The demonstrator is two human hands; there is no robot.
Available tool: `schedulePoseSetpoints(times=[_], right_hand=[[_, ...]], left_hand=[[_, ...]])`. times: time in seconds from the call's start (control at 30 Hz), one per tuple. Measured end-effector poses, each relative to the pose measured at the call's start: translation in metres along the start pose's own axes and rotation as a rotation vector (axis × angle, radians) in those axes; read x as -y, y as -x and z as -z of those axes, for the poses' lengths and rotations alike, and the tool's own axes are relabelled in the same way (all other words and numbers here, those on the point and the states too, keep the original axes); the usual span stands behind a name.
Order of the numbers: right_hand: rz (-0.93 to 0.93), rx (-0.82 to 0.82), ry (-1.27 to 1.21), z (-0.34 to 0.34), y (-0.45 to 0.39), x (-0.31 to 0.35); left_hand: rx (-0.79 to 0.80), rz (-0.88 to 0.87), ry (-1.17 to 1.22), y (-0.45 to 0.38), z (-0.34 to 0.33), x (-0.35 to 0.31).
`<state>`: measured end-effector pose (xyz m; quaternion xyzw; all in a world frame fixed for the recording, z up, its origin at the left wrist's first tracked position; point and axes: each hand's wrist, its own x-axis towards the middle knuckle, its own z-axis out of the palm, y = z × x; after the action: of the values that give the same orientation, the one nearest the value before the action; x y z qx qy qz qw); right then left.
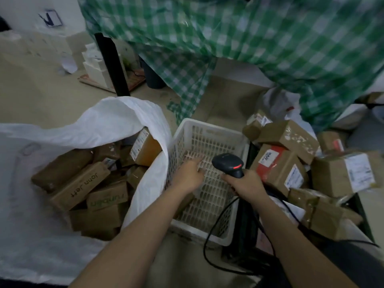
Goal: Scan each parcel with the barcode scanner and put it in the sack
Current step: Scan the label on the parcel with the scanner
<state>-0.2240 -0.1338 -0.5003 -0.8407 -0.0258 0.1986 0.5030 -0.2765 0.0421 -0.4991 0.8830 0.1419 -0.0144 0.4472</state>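
My right hand (246,182) grips the handle of a black barcode scanner (228,164), whose red light glows; its black cable loops down toward the floor. My left hand (189,173) reaches into a white plastic crate (209,125) with fingers stretched and holds nothing. A white sack (116,117) lies open at the left with several brown cardboard parcels (83,183) inside. More taped cardboard parcels (280,167) are piled at the right of the crate.
A green-and-white checked cloth (249,38) hangs over a table above the crate. A black table leg (112,63) stands behind the sack. White boxes and papers (93,65) lie on the floor at the back left.
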Motion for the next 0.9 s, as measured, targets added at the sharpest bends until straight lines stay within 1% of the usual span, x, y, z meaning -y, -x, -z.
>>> schedulePoseSetpoints(times=[0.1, 0.23, 0.3, 0.47, 0.6, 0.73, 0.9], right_hand=[[0.004, 0.028, -0.059, 0.0, -0.02, -0.014], [-0.027, 0.049, -0.101, -0.012, -0.065, -0.031], [-0.06, 0.042, -0.116, -0.026, -0.091, -0.039], [-0.178, 0.025, -0.15, -0.071, -0.144, -0.061], [-0.216, 0.054, -0.104, -0.098, -0.173, -0.082], [-0.235, 0.042, -0.083, -0.109, -0.19, -0.095], [-0.258, 0.04, -0.095, -0.117, -0.193, -0.104]], left_hand=[[0.014, 0.09, 0.023, -0.031, -0.028, 0.028], [-0.014, 0.217, 0.07, -0.064, -0.057, 0.071], [0.019, 0.269, 0.079, -0.077, -0.067, 0.091], [0.076, 0.374, -0.132, -0.097, -0.09, 0.144], [0.091, 0.39, -0.258, -0.109, -0.115, 0.187], [0.288, 0.439, -0.44, -0.127, -0.128, 0.224], [0.259, 0.459, -0.504, -0.127, -0.139, 0.242]])
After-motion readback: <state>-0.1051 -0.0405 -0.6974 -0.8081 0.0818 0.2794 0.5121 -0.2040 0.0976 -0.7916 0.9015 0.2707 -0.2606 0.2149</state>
